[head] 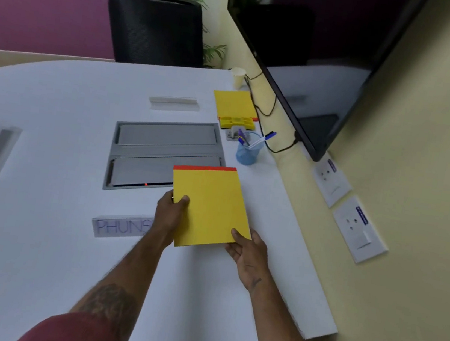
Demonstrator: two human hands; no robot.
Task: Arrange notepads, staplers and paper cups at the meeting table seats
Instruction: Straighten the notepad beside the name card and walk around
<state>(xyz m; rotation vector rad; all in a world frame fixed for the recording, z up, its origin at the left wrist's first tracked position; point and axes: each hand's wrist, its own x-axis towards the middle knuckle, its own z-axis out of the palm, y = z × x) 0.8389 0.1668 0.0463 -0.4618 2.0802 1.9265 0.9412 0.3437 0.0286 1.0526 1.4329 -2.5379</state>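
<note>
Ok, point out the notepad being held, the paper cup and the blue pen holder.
held notepad (210,205), head view, middle of its yellow cover.
paper cup (237,78), head view, its side wall.
blue pen holder (247,153), head view, its front wall.

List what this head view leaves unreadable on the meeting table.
- Name card: head view, lettering after "PHUNS" hidden behind the left hand.
- Grey item behind the pen cup: small, blurred, partly covered by pens; unidentifiable.
- Held notepad: underside hidden by the pad itself.
- Paper cup: too far and small to see inside.
</note>
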